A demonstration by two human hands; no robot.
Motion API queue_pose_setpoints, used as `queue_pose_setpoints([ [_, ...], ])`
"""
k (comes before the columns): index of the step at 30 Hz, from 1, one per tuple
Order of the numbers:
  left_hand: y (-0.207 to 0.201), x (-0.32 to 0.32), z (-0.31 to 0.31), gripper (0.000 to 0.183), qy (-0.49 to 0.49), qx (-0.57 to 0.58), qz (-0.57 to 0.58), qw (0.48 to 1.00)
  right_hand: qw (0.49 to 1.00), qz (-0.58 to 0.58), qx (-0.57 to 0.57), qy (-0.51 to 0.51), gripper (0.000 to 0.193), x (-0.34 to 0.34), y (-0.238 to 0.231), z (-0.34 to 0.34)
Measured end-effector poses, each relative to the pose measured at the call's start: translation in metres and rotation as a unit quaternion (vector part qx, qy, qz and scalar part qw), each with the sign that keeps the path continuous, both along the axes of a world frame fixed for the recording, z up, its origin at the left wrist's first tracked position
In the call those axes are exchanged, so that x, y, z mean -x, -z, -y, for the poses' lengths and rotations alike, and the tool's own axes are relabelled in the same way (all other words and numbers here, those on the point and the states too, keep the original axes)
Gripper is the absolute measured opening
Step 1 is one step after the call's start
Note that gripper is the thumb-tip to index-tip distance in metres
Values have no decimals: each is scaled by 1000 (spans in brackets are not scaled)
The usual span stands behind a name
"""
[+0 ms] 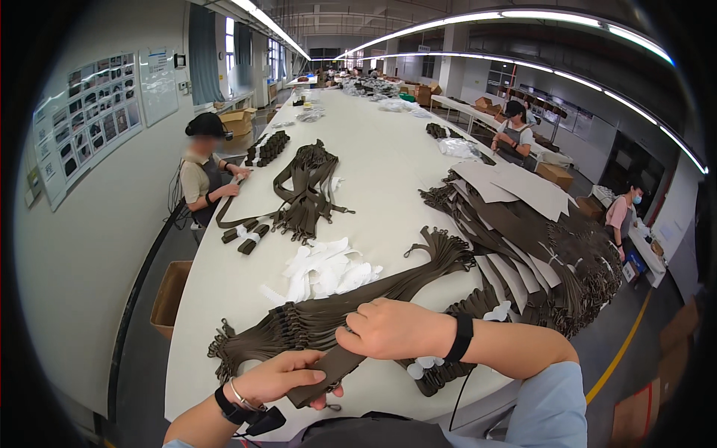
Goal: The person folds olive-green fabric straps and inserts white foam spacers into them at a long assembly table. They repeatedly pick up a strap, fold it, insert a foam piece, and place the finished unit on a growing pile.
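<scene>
Close in front of me, both hands hold one dark olive webbing strap [345, 363], folded flat over itself. My left hand [280, 378] grips its lower end, thumb on top and fingers beneath. A small metal hook hangs just below those fingers. My right hand [392, 328] is closed round the upper part of the strap, its fingers curled over the edge. Just beyond my hands, a long bundle of the same straps [336, 306] lies across the table, with metal hooks at its ends. Several rolled straps [437, 375] tied with white bands lie beneath my right forearm.
White strips [325, 270] lie in a loose pile past the bundle. A heap of straps with grey sheets [515, 187] covers the table's right side. Another strap pile [308, 187] lies farther off. A co-worker [205, 168] handles a strap at the left edge. A cardboard box [170, 295] stands below.
</scene>
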State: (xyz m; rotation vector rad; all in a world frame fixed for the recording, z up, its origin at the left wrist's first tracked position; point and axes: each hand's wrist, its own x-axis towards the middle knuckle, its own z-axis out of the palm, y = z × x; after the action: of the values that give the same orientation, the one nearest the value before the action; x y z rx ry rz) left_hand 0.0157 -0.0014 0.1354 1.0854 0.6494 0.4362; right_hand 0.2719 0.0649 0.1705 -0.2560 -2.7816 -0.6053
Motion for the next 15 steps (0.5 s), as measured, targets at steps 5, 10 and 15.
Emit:
queue_pose_setpoints([
  [5,-1,-6,7,31,-5,-51,-64,997,998,-33,23,-43,12,-2,2,2],
  [10,7,0,6,20,31,-6,-81,996,999,-18,18,-24,12,-2,5,5],
  [15,33,3,11,19,42,-14,-10,999,999,-7,21,-25,13,-3,6,6],
])
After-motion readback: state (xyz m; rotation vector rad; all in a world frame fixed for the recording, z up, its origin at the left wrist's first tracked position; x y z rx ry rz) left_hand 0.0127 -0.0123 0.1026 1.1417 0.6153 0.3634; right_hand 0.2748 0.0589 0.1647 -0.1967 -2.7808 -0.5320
